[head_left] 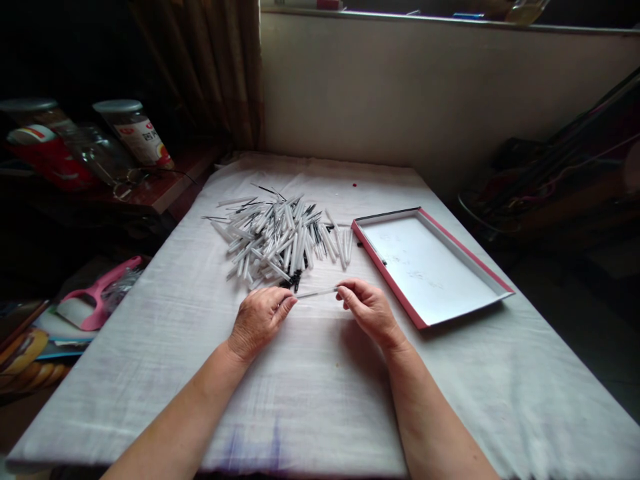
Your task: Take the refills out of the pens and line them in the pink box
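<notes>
Both my hands hold one thin pen part (317, 293) level just above the cloth. My left hand (260, 319) pinches its left end, and my right hand (369, 308) pinches its right end. Just beyond the hands lies a pile of several white pen barrels and black refills (280, 237). To the right of the pile sits a shallow white tray with a red rim (395, 285); it has nothing in it except a small dark piece near its left edge.
A white cloth (310, 393) covers the table. Jars (134, 131) stand on a dark shelf at the left. A pink tool (97, 300) lies below the table's left edge. Clutter fills the dim right side by the wall.
</notes>
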The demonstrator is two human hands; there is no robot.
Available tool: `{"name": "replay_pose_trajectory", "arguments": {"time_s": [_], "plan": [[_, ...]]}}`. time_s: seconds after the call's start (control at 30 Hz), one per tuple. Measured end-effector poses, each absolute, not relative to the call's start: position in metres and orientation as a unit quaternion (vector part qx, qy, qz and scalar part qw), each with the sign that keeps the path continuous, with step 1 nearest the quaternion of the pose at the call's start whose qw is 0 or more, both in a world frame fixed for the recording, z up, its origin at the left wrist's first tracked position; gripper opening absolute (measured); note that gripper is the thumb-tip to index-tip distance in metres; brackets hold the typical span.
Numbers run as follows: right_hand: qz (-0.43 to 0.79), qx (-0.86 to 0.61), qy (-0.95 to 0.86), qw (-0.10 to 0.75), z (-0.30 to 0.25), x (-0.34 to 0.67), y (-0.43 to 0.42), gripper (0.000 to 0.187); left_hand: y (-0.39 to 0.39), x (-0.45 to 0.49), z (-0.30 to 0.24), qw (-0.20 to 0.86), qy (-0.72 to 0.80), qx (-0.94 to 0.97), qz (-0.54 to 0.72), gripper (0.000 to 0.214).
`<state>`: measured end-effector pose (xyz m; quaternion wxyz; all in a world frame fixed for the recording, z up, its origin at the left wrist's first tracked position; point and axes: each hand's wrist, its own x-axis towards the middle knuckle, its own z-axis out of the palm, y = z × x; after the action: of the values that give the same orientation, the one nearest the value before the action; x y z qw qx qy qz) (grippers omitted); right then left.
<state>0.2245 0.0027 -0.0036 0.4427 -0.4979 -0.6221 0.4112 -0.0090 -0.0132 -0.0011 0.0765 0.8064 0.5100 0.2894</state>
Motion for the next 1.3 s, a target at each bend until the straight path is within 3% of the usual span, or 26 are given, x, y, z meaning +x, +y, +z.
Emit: {"name": "replay_pose_trajectory", "arguments": {"time_s": [0.57, 0.93, 1.13, 1.3], "plan": [[0.511, -0.518, -0.517, 0.450, -0.001, 0.216, 0.007, 0.032, -0.011, -0.006, -0.010, 0.130, 0.494, 0.752, 0.416, 0.010], [0.568, -0.476, -0.472, 0.477, 0.002, 0.208, 0.005, 0.035, -0.010, -0.001, -0.011, 0.105, 0.474, 0.798, 0.357, 0.020], [0.522, -0.506, -0.448, 0.520, -0.002, 0.216, 0.010, 0.032, -0.001, -0.026, 0.002, -0.037, 0.533, 0.783, 0.319, 0.024], [0.539, -0.513, -0.402, 0.533, 0.002, 0.224, 0.013, 0.039, 0.002, -0.053, 0.009, -0.126, 0.624, 0.748, 0.185, 0.017]]}}
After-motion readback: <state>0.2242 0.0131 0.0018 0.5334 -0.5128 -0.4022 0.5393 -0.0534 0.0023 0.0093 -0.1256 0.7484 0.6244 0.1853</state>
